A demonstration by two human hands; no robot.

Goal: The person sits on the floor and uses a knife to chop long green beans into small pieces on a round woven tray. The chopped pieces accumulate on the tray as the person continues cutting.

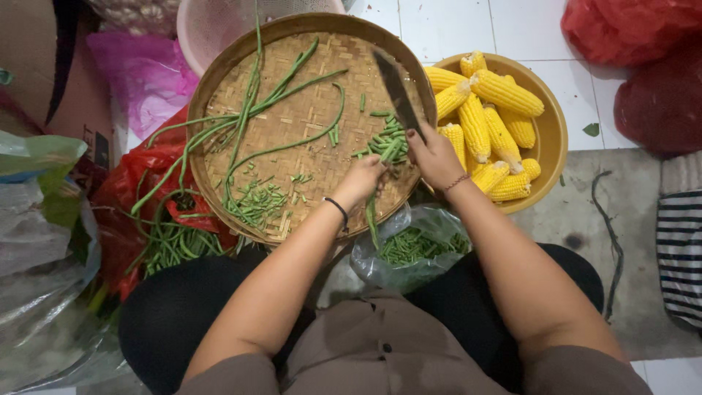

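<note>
A round woven bamboo tray (219, 80) rests on my lap with long green beans (252, 95) lying across it and piles of short cut pieces (256, 201). My left hand (360, 179) grips a bundle of long beans (387, 150) near the tray's right rim; the loose ends hang down over the edge. My right hand (435, 153) holds a large dark knife (397, 91), blade pointing up and away, its edge by the bundle and a small heap of fresh cuts.
A yellow bowl (552, 124) of corn cobs (486, 121) sits right of the tray. A clear bag of cut beans (413, 245) lies between my knees. More beans on red plastic (146, 183) at left; pink basket (208, 25) behind; red bags (636, 51) at top right.
</note>
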